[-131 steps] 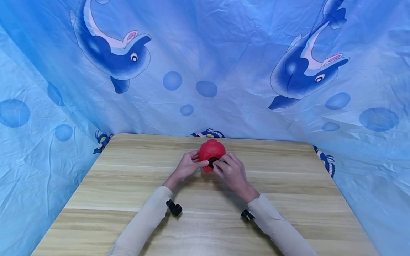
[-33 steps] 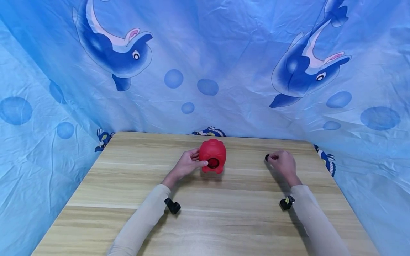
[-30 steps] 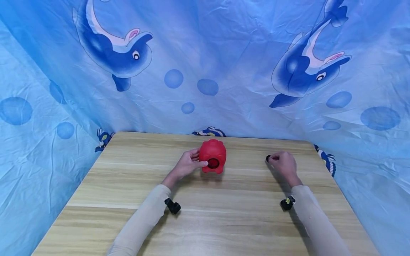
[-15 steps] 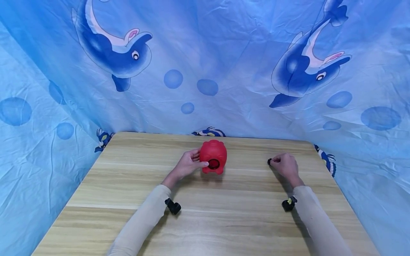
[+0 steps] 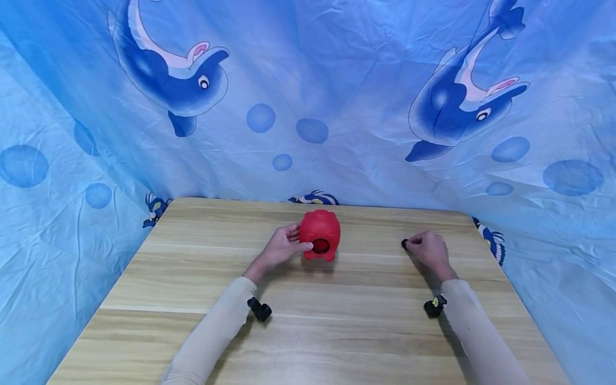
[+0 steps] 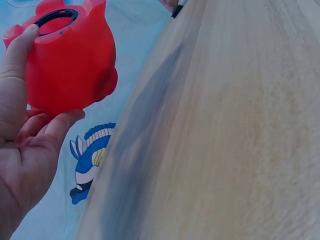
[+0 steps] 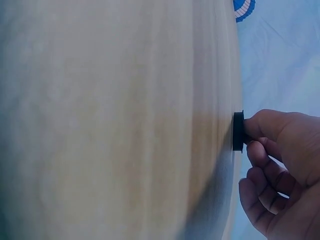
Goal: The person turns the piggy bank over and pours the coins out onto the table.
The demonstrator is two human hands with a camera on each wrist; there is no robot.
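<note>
A rounded red piggy bank (image 5: pixel 320 223) with stubby feet is held up by my left hand (image 5: pixel 279 249), its underside turned toward me. A black-rimmed round hole (image 5: pixel 320 246) shows there, and the left thumb lies at its edge. In the left wrist view the fingers support the piggy bank (image 6: pixel 75 70) from below. Off to the right, my right hand (image 5: pixel 430 251) pinches a small black round stopper (image 7: pixel 238 131) between thumb and finger. The stopper is right at the tabletop, and the other right fingers are loosely curled.
The wood-grain table (image 5: pixel 308 331) stretches out in front, bounded at the back by a blue curtain (image 5: pixel 337 64) printed with dolphins and bubbles. A small black camera (image 5: pixel 260 309) sits on the left wrist and another camera (image 5: pixel 435 306) on the right.
At first my right hand was at the piggy bank's underside, where the black stopper was. It has since moved right with the stopper, uncovering the hole. Over the last second little has changed.
</note>
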